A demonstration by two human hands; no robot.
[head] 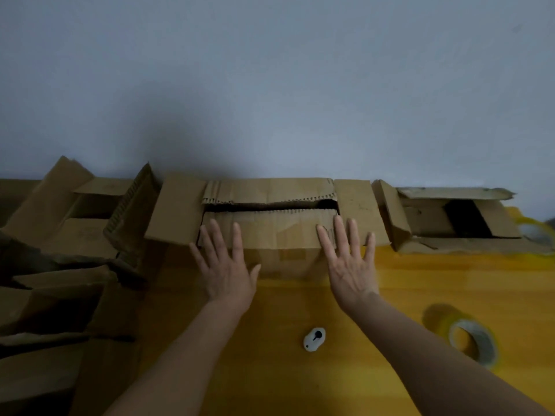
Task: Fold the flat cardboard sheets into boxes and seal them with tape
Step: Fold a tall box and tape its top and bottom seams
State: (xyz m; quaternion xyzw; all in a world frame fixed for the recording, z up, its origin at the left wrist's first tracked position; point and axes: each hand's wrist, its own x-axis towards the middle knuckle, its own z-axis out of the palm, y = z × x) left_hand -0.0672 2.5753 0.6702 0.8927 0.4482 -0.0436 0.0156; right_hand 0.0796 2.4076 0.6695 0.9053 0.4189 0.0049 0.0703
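Observation:
A brown cardboard box (279, 261) stands against the wall in the middle of the yellow table. Its two long top flaps are folded down with a dark gap between them; its short end flaps stick out left and right. My left hand (223, 265) and my right hand (348, 259) are both spread flat, fingers straight, with the fingertips over the near long flap (270, 228). A roll of clear tape (471, 340) lies on the table at the right, apart from both hands.
Several opened and flattened cardboard boxes (60, 250) pile up at the left. Another open box (456, 220) sits against the wall at the right, with a second tape roll (537, 232) beside it. A small white object (313, 339) lies on the table between my forearms.

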